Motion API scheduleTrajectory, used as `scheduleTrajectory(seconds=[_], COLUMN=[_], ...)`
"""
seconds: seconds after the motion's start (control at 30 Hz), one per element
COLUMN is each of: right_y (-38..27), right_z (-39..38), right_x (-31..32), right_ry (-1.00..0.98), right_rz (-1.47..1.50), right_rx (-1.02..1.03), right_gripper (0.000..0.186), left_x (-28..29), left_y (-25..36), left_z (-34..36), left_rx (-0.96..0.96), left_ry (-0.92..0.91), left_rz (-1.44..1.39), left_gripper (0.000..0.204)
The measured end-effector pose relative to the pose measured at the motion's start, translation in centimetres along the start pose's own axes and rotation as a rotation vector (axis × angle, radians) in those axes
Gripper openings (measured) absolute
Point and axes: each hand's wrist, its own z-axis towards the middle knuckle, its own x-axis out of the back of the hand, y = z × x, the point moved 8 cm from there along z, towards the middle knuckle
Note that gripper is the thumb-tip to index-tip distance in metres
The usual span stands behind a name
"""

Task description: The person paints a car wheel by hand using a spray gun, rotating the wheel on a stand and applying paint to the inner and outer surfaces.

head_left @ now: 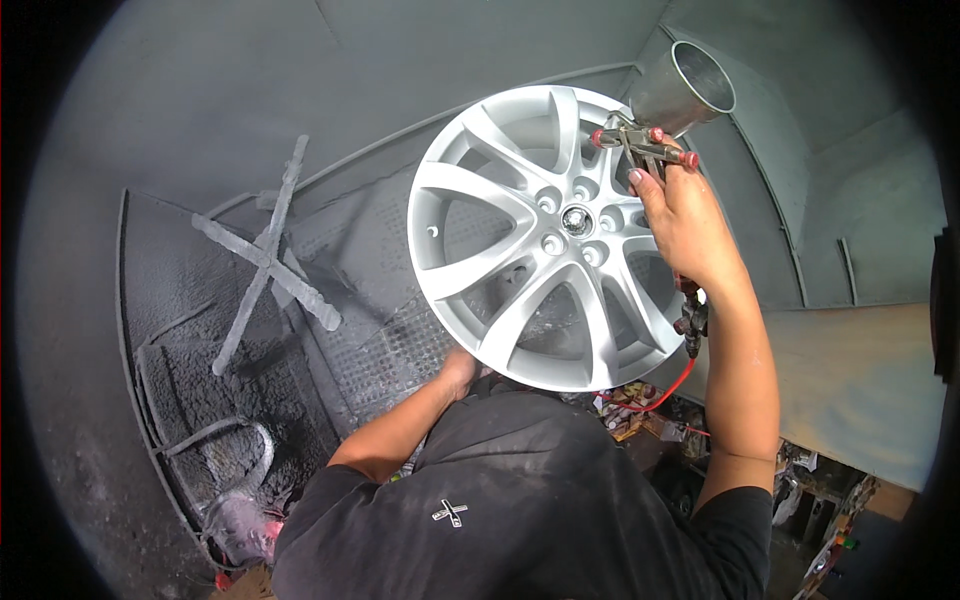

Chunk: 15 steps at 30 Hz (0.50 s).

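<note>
A silver five-bolt alloy wheel (590,330) with split spokes fills the middle of the head view, face up. My right hand (690,220) grips a metal spray gun (640,140) with red knobs over the wheel's right side; a steel cup (670,90) sits on the gun and a red hose (670,392) runs down from its handle. My left hand (458,372) is low at the wheel's near left edge, with its fingers hidden behind or under the rim; I cannot tell what it grips.
A paint-coated cross-shaped stand (262,258) stands at the left, above a crusted, overspray-covered surface (200,390). Grey booth walls (300,70) surround the wheel. Behind my right arm are a pale panel (850,370) and cluttered items (640,420) lower down.
</note>
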Motion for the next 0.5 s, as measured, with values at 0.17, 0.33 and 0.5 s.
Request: scheduleTrajectory(seconds=[0.17, 0.33, 0.5], right_y=[1.9, 0.8, -3.5], right_z=[0.3, -0.2, -1.5], right_x=[-0.4, -0.5, -1.1], right_ry=[0.035, 0.011, -0.137], right_rz=[0.007, 0.006, 0.178], right_rx=[-0.007, 0.004, 0.186], right_gripper=[0.022, 0.021, 0.023], left_x=[-0.3, 0.1, 3.9], left_y=[-1.3, 1.3, 3.2], left_z=[-0.3, -0.1, 3.0], left_rx=[0.098, 0.043, -0.074], left_ry=[-0.048, 0.002, 0.042], left_rz=[0.076, 0.006, -0.075], left_gripper=[0.027, 0.031, 0.039])
